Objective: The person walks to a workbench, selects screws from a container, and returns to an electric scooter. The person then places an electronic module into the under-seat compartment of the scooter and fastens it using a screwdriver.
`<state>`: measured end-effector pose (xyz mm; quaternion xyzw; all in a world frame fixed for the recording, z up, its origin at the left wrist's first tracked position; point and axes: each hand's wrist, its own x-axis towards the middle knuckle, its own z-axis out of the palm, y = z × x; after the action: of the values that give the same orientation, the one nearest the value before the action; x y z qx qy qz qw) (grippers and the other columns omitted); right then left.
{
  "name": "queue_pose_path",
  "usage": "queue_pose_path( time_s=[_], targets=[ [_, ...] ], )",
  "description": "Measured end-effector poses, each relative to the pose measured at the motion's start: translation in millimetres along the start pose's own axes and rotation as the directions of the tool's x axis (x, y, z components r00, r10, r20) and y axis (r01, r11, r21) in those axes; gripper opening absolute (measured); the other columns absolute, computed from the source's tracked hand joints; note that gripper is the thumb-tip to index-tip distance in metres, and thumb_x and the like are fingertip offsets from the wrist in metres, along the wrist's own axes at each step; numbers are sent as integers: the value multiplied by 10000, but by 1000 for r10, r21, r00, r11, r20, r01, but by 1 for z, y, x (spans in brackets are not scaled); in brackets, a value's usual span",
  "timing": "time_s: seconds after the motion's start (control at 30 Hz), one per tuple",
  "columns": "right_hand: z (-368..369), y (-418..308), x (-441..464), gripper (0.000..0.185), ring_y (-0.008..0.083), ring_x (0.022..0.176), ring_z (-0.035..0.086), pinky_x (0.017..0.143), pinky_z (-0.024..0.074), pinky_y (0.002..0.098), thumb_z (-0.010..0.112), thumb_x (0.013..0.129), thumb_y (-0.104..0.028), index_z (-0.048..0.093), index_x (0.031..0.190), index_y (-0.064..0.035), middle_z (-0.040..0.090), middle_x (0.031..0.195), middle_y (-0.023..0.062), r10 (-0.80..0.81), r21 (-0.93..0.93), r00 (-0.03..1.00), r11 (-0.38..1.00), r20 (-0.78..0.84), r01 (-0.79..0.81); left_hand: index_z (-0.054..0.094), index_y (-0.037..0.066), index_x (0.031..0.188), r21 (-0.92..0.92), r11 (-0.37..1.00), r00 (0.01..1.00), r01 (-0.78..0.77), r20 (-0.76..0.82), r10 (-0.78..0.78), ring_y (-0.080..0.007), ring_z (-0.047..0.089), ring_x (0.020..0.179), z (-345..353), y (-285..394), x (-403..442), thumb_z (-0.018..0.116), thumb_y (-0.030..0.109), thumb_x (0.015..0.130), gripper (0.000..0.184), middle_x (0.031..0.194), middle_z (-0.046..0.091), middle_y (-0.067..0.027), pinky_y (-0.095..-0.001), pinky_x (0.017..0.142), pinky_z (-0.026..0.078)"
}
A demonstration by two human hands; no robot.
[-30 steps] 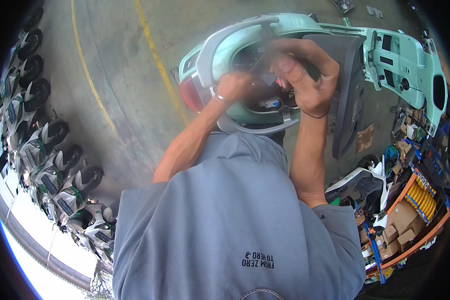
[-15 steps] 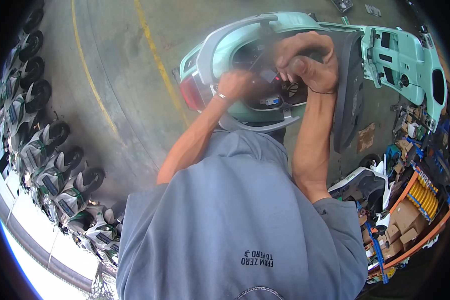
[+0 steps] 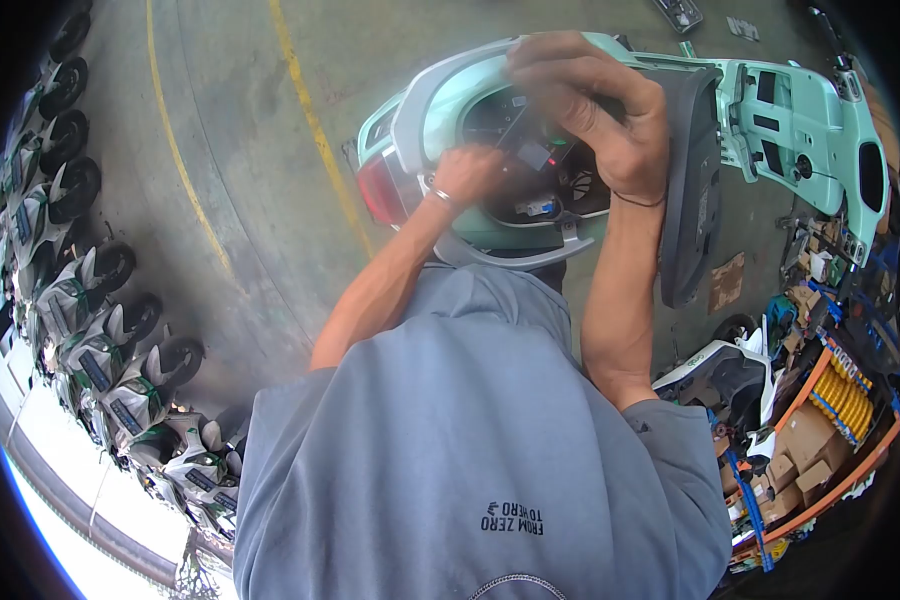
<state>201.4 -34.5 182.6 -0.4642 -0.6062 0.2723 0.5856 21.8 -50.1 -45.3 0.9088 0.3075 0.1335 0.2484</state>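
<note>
My left hand (image 3: 470, 173) is curled closed over the open compartment of a mint-green scooter body (image 3: 450, 112); its fingertips are blurred, hiding what they grip. My right hand (image 3: 605, 108) is higher and to the right, its fingers bent towards the thumb around something dark and smeared that I cannot make out. A dark, slim shape runs between the two hands. Below them, in the compartment, are a small red light (image 3: 552, 161), a blue-and-white connector (image 3: 535, 208) and dark parts. The grey grab rail (image 3: 410, 125) curves around the compartment, and the dark seat (image 3: 690, 200) stands raised on the right.
Mint-green front panels (image 3: 820, 110) extend to the right. A red tail light (image 3: 376, 190) is at the scooter's left end. Parked scooters (image 3: 100, 370) line the far left. At the lower right are a white scooter panel (image 3: 700, 360) and an orange-framed rack (image 3: 795, 400) with cardboard boxes (image 3: 808, 432).
My right hand has risen and its fingers have swung up and left above the compartment, showing more of the inside. My left hand has stayed nearly in place.
</note>
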Motion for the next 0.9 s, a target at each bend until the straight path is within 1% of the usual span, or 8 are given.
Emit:
queue_pose_path(
  time_s=[0.1, 0.23, 0.3, 0.43, 0.57, 0.7, 0.83, 0.9],
  targets=[
    [-6, -3, -10, 177, 79, 652, 584, 619, 467, 230, 696, 877, -73, 734, 1044, -28, 695, 809, 35, 277, 364, 917, 854, 287, -372, 629, 103, 738, 3, 1000, 1000, -5, 2, 5, -253, 646, 629, 0, 0, -1, 702, 364, 815, 282, 664, 633, -59, -398, 546, 510],
    [26, -11, -20, 181, 57, 614, 591, 588, 471, 213, 665, 881, -32, 719, 1054, -20, 718, 870, 43, 390, 204, 904, 912, -173, -355, 669, 127, 831, -3, 999, 999, -34, -8, 34, -255, 658, 662, 0, -4, -2, 694, 303, 777, 186, 729, 667, -69, -412, 527, 509],
    [45, -5, -27, 156, 49, 580, 566, 544, 447, 216, 668, 883, -23, 710, 1033, -22, 711, 870, 45, 101, -43, 858, 989, -504, -142, 667, 126, 821, 0, 999, 999, -44, -13, 44, -255, 655, 661, -1, -7, -1, 696, 290, 764, 176, 719, 661, -67, -412, 527, 508],
    [60, -6, -28, 232, 59, 495, 459, 462, 342, 216, 600, 929, -26, 608, 1158, 14, 550, 624, 24, -1, -186, 752, 969, -659, -161, 661, 124, 813, -7, 996, 996, -83, -43, 83, -256, 647, 649, 3, -11, -2, 695, 259, 736, 160, 699, 648, -62, -416, 524, 504],
    [58, -12, -21, 289, 56, 529, 482, 508, 372, 214, 631, 930, -65, 595, 1206, 13, 561, 649, 16, 101, -126, 811, 969, -576, -210, 578, 106, 692, 14, 997, 993, -75, -86, 76, -243, 628, 602, -2, -4, -1, 681, 254, 753, 190, 615, 591, -53, -393, 529, 500],
    [8, -7, -12, 249, 84, 725, 588, 670, 470, 246, 722, 863, -126, 709, 1075, 2, 654, 764, 22, 222, 241, 939, 927, 264, -287, 588, 101, 691, 16, 997, 993, -71, -97, 72, -246, 631, 591, 2, -2, -2, 702, 289, 777, 236, 616, 604, -57, -391, 515, 497],
    [14, -10, -21, 178, 88, 692, 594, 638, 472, 230, 689, 856, -56, 721, 1021, 2, 678, 783, 26, 327, 293, 933, 887, 151, -358, 612, 100, 714, 2, 997, 995, -75, -71, 75, -262, 635, 590, 0, -1, -2, 716, 310, 780, 244, 629, 620, -63, -395, 521, 500],
    [35, -19, -26, 140, 89, 619, 578, 577, 450, 207, 656, 845, 6, 724, 968, -4, 684, 765, 27, 318, 161, 902, 946, -291, -281, 613, 97, 719, 8, 998, 994, -67, -88, 67, -276, 638, 605, -2, -1, -2, 698, 277, 775, 207, 628, 617, -74, -412, 545, 506]
  ],
)
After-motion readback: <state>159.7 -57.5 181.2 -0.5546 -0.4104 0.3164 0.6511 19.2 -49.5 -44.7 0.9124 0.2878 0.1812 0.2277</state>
